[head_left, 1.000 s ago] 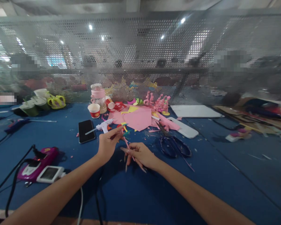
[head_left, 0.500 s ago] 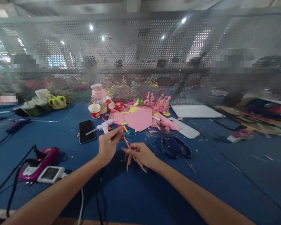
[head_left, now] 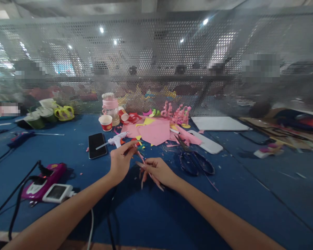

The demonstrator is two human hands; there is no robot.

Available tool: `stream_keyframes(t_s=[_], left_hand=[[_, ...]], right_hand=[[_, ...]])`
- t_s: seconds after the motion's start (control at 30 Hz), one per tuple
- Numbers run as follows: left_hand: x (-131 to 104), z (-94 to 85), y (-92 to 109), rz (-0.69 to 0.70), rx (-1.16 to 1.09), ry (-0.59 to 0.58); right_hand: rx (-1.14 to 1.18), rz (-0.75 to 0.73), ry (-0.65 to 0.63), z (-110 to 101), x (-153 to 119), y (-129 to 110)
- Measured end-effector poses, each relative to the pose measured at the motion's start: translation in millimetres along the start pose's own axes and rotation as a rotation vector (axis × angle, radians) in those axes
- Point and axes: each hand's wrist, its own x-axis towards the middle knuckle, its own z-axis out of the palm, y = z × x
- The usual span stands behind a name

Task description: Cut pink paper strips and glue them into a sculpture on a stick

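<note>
pink paper strip (head_left: 141, 157) slants above the table (head_left: 177, 218), from far left to near right. i have the left hand (head_left: 120, 161) pinching its farther part, the right hand (head_left: 159, 170) its nearer.

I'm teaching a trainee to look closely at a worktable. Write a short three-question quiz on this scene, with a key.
1. What colour is the thin strip running between the left hand and the right hand? A) green B) pink C) yellow
2. True or false: the blue-handled scissors lie untouched by either hand.
3. Fill in: the stick in the white glue gun reaches over the black-screened ____.

Key: 1. B; 2. true; 3. phone
</note>
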Motion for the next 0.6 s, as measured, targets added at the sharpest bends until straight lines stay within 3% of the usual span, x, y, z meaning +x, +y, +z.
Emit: stream_keyframes(t_s=[0.4,0.6], left_hand=[[1.5,0.4,2.5,-0.029,-0.048,-0.018],[4.6,1.4,-2.1,-0.175,-0.31,-0.136]], right_hand=[[0.004,-0.017,0.026,0.9,-0.9,0.6],[-0.071,-0.045,0.193,-0.8,-2.3,-2.4]])
